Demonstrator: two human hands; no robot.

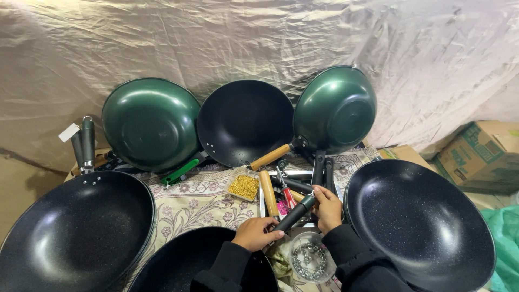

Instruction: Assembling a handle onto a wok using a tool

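Both my hands hold one black pan handle (294, 213) with a metal collar, lying diagonally over a metal tray (303, 174). My left hand (255, 232) grips its lower end. At its upper end my right hand (327, 206) pinches the collar. The tray holds several more handles, some black (320, 168), one wooden (268, 193), and a red-handled screwdriver (287, 197). Below my hands sits a clear round tub of metal rings (308, 262). A black wok (189, 262) lies right under my left forearm.
Black woks lie at left (70, 232) and right (421, 221). Two green woks (150, 123) (336, 108) and a black one (243, 123) lean against the draped sheet behind. A small tub of gold screws (244, 187) stands on the patterned cloth. Cardboard boxes (476, 154) sit at far right.
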